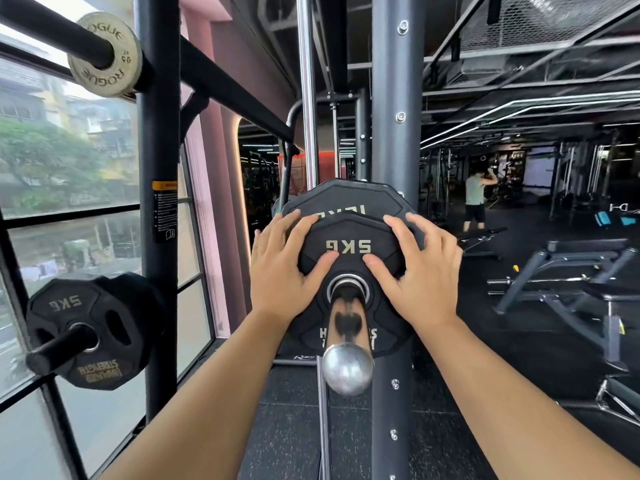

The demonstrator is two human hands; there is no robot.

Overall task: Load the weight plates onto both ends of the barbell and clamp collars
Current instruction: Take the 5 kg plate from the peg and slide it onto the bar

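A chrome barbell sleeve [348, 362] points straight at me in the centre of the view. A black 5 kg plate [348, 245] sits on the sleeve, in front of a larger black plate [346, 197] marked with upside-down lettering. My left hand [282, 268] lies flat on the left side of the 5 kg plate, fingers spread over its upper rim. My right hand [417, 271] presses the right side the same way. Both thumbs rest near the steel hub. No collar is in sight.
A rack upright [396, 109] stands just behind the plates. At left, a storage peg holds another 5 kg plate [91, 329], and a small Rogue plate [105, 55] hangs higher up. Benches [568, 275] stand at right; a person [476, 199] exercises far back.
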